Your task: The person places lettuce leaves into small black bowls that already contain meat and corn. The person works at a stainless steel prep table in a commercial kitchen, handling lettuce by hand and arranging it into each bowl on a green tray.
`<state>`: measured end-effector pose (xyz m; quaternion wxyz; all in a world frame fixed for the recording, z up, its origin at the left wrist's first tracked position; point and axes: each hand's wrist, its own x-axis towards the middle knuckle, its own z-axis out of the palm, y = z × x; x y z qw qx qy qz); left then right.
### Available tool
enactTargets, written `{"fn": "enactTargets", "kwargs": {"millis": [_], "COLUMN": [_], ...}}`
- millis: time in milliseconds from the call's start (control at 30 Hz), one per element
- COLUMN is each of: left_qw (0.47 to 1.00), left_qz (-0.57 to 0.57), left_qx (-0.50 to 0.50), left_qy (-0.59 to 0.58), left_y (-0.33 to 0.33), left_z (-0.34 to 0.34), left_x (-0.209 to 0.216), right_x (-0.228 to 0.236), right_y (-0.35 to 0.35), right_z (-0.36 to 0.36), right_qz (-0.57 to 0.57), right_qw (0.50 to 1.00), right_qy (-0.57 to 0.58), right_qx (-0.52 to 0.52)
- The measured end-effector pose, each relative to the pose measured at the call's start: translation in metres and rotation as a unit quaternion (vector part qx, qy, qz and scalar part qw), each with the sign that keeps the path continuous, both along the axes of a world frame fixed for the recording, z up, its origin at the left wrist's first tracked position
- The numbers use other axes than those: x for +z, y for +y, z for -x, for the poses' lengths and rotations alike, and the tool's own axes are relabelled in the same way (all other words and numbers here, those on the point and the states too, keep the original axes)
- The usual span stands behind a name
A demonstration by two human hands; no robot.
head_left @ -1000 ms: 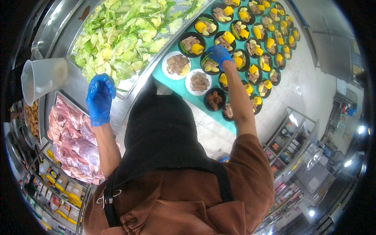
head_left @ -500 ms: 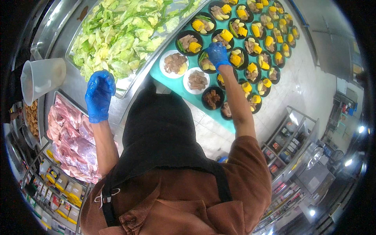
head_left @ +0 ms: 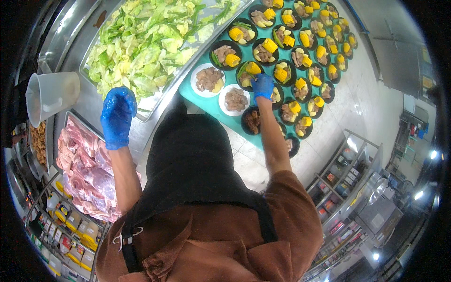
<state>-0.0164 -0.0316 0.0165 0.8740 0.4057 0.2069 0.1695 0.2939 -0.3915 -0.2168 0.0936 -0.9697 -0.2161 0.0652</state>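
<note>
My right hand (head_left: 263, 88), in a blue glove, is over a black bowl (head_left: 238, 83) of meat, green beans and a yellow corn piece (head_left: 252, 68). Its fingers are bent together just below the corn; whatever is between them is hidden. Beside it are a white bowl (head_left: 235, 100) of meat pieces and a black bowl of dark brown meat (head_left: 253, 120). My left hand (head_left: 117, 115), also gloved in blue, is curled closed by the near-left edge of a metal tray (head_left: 157, 105) of chopped cabbage (head_left: 141, 47). What it holds, if anything, cannot be seen.
Several black bowls with meat and corn fill the green table (head_left: 202, 101). A second white bowl (head_left: 207, 79) stands near its left edge. Raw meat (head_left: 89, 169) lies in a tray below my left hand, with a translucent pitcher (head_left: 52, 96) above it. Shelving (head_left: 345, 164) stands at right.
My right hand has moved back toward me, uncovering the corn piece in the bowl. The left hand stays almost where it was, fingers still curled.
</note>
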Motion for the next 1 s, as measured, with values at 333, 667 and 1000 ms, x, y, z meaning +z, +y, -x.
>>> {"fn": "enactTargets", "kwargs": {"millis": [333,667,1000], "left_qw": [0.999,0.992,0.991], "left_qz": [0.010,0.015,0.021], "left_qx": [0.035,0.124,0.131], "left_qy": [0.003,0.030,0.023], "left_y": [0.000,-0.007,-0.006], "left_z": [0.008,0.014,0.033], "left_x": [-0.006,-0.002,-0.009], "right_x": [0.082,0.067,0.045], "right_y": [-0.004,0.066,0.064], "right_z": [-0.033,-0.070,-0.068], "right_qz": [0.032,0.211,0.163], "right_qw": [0.978,0.876,0.906], "right_qy": [-0.011,-0.013,-0.022], "right_qx": [0.204,0.434,0.390]}}
